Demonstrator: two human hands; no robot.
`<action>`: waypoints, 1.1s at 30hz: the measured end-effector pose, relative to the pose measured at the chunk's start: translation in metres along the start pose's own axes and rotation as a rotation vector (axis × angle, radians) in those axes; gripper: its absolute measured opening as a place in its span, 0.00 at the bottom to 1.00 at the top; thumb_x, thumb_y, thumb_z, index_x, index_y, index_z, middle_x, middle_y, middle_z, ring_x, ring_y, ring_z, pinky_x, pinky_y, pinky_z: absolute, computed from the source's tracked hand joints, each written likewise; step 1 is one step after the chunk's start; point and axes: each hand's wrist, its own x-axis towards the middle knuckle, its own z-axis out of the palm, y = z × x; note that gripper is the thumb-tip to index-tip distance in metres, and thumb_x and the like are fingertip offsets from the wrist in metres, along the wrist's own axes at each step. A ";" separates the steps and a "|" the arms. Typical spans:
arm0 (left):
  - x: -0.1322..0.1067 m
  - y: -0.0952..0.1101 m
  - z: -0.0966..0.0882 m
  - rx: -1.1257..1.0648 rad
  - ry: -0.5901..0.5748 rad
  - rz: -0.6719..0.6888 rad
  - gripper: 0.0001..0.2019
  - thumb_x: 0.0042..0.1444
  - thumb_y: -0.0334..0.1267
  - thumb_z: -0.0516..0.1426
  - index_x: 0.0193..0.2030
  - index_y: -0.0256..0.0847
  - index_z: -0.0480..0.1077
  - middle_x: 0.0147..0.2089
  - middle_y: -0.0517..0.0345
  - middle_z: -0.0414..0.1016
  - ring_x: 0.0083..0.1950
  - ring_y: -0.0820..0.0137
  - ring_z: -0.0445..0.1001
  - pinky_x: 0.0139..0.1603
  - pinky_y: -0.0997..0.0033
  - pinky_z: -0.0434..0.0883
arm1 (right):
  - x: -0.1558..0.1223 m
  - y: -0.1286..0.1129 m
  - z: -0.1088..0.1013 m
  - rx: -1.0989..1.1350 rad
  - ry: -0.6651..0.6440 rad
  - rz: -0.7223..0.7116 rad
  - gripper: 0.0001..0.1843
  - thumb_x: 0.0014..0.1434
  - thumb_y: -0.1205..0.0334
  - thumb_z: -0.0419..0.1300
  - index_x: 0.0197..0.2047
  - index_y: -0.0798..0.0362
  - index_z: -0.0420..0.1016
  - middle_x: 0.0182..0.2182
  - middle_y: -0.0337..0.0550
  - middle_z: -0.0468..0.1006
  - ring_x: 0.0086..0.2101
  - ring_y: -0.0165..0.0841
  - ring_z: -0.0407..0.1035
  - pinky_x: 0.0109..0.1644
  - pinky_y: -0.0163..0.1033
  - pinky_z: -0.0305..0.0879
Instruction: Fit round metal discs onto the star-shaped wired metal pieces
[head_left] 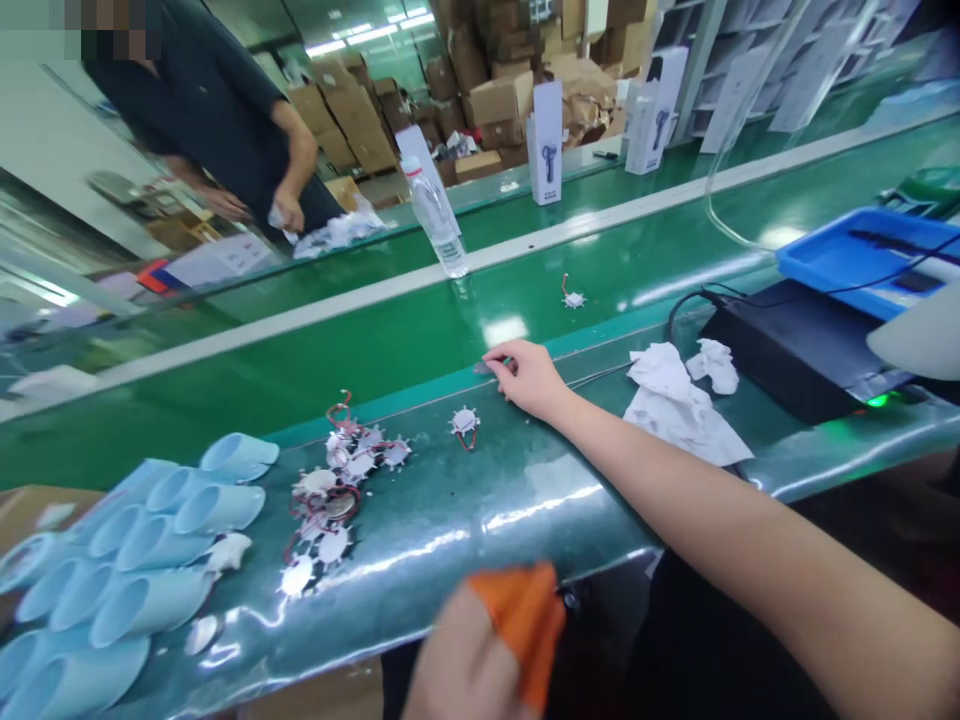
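From my remote view on the head camera, I read the hands as follows.

**Left hand** (461, 665): lower centre of the frame, blurred, with its fingers closed around an orange piece of sheet material (521, 625).

**Right hand** (529, 380): centre of the frame, fingers extended and partly open. The fingertips (501, 358) meet a small grey piece (480, 367) at the far edge of the teal bench strip (525, 500). I cannot tell whether that piece is gripped.

**Nearby items:** A cluster of spiked metal discs with red leads (337, 490) lies on the strip, left of the right hand. A single spiked disc (464, 423) sits just beside that cluster, and another (574, 299) lies further up on the green conveyor belt (247, 400). Pale blue plastic sleeves (150, 560) occupy the lower left. Crumpled white paper (675, 400) lies right of the right hand, next to a black box (780, 355) with a blue tray (862, 250) at upper right.

**Co-worker:** A person in a dark shirt (210, 100) stands at upper left, across the belt.
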 end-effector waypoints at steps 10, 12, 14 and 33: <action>0.202 -0.007 -0.025 0.584 -0.184 0.185 0.13 0.55 0.38 0.63 0.46 0.35 0.77 0.42 0.47 0.75 0.44 0.60 0.78 0.48 0.61 0.76 | -0.001 0.001 0.005 0.021 0.047 -0.047 0.08 0.62 0.72 0.61 0.37 0.52 0.81 0.30 0.43 0.82 0.30 0.34 0.76 0.40 0.40 0.71; 0.218 -0.005 -0.022 0.591 -0.209 0.175 0.10 0.53 0.36 0.63 0.42 0.36 0.77 0.40 0.49 0.75 0.41 0.62 0.77 0.45 0.64 0.75 | -0.002 0.001 0.005 0.022 0.049 -0.051 0.08 0.62 0.72 0.60 0.37 0.53 0.81 0.30 0.43 0.82 0.29 0.34 0.75 0.40 0.40 0.71; 0.243 -0.002 -0.024 0.606 -0.186 0.191 0.11 0.52 0.36 0.64 0.43 0.37 0.77 0.41 0.49 0.76 0.41 0.63 0.77 0.45 0.66 0.74 | -0.002 0.000 0.005 0.018 0.048 -0.047 0.08 0.61 0.72 0.60 0.37 0.53 0.81 0.30 0.43 0.82 0.29 0.34 0.75 0.39 0.40 0.71; 0.195 -0.021 -0.119 0.922 -0.510 0.360 0.24 0.56 0.34 0.58 0.61 0.43 0.72 0.54 0.46 0.76 0.54 0.56 0.75 0.55 0.57 0.72 | 0.000 -0.003 0.002 0.028 0.034 -0.011 0.06 0.61 0.72 0.63 0.36 0.53 0.82 0.29 0.42 0.80 0.28 0.33 0.74 0.38 0.38 0.69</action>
